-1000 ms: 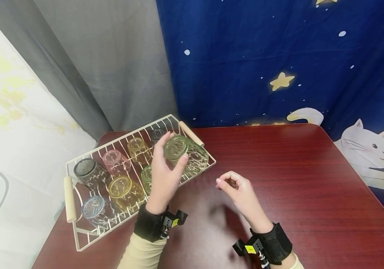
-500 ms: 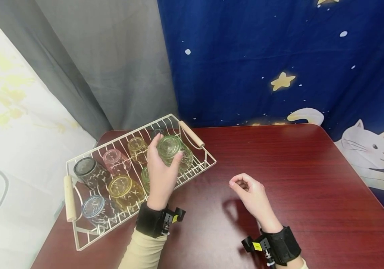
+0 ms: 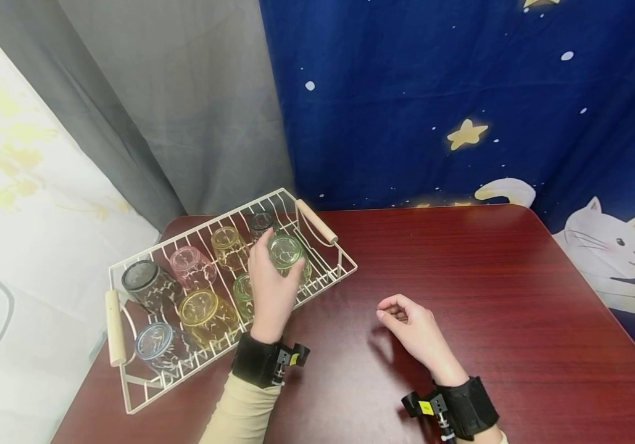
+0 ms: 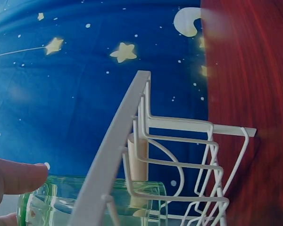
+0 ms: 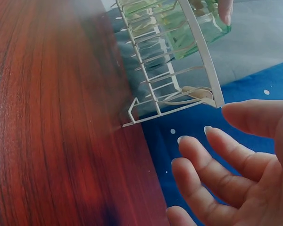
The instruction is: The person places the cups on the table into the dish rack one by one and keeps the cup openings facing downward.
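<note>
My left hand (image 3: pixel 273 290) holds a green glass (image 3: pixel 287 253) around its upper part, thumb on the right side and fingers on the far left. The glass stands base up, low inside the right end of a white wire rack (image 3: pixel 323 287). In the left wrist view the thumb (image 4: pixel 26 176) lies along the green glass (image 4: pixel 99 202) behind the rack's rail. Over the table to the right hovers my right hand (image 3: pixel 414 327), its fingers loosely curled around nothing. A second green glass (image 3: pixel 242 290) is partly covered by my left hand.
Several other upturned glasses fill the rack: grey (image 3: pixel 141 275), pink (image 3: pixel 188 260), blue (image 3: pixel 154 341), large yellow (image 3: pixel 200 308), small yellow (image 3: pixel 226 239) and dark (image 3: pixel 261 222). Wooden handles (image 3: pixel 317 221) cap its ends. The red-brown table (image 3: pixel 461 265) extends right, with curtains (image 3: pixel 384 123) behind.
The green glass has gone from tilted over the rack's right end to upright and lower, farther left, in my left hand. My right hand has drifted right and slightly toward me.
</note>
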Demonstrator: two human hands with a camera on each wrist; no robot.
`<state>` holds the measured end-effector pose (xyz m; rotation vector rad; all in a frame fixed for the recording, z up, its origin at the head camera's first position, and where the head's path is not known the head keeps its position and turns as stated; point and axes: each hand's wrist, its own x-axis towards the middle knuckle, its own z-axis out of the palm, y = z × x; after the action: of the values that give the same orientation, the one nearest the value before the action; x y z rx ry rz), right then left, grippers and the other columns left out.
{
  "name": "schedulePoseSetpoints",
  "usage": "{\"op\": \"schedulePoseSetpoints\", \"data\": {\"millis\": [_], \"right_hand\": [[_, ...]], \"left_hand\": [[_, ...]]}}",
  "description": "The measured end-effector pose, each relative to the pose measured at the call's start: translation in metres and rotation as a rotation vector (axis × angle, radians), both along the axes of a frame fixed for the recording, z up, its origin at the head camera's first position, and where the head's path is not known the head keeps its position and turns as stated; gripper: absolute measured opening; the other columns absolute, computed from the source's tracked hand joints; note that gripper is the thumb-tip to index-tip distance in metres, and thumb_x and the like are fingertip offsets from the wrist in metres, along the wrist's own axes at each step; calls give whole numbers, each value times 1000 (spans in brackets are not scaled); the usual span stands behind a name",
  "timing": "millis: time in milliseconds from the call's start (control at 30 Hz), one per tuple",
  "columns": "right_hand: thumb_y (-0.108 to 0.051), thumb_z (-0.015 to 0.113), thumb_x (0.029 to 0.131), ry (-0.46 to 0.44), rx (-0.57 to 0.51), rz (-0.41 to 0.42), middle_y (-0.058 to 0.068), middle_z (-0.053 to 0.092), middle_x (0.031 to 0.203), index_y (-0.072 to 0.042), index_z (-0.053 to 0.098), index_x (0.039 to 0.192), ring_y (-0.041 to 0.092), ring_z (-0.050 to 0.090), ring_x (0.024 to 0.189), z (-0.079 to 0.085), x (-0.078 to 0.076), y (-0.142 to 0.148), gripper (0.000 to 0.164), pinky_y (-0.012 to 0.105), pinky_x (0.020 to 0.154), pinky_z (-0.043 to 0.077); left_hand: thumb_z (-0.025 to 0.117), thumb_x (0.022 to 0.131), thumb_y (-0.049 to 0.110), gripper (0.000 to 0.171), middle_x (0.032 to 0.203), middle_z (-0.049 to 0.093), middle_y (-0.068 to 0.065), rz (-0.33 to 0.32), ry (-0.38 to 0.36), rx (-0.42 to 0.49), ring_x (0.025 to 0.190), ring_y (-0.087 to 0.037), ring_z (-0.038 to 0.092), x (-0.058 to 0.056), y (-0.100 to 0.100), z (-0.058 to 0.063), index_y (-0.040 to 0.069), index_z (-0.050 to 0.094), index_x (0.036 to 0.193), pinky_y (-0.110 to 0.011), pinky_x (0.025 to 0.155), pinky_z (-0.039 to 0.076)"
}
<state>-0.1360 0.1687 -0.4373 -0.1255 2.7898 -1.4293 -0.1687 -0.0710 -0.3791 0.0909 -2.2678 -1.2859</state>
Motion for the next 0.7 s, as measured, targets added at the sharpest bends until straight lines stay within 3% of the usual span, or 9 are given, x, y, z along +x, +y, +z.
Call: {"op": "schedulePoseSetpoints", "data": {"millis": [700], "right_hand": [[-20, 67, 89, -18, 10, 0, 0, 71, 90, -15, 68, 99, 14, 66, 88, -1, 1, 2, 11, 22, 78, 50]], "left_hand": [[73, 81, 11, 73, 145, 46, -13, -45, -108, -64, 136, -29, 40, -9, 4, -14, 7, 38, 145, -45, 116, 31]]}}
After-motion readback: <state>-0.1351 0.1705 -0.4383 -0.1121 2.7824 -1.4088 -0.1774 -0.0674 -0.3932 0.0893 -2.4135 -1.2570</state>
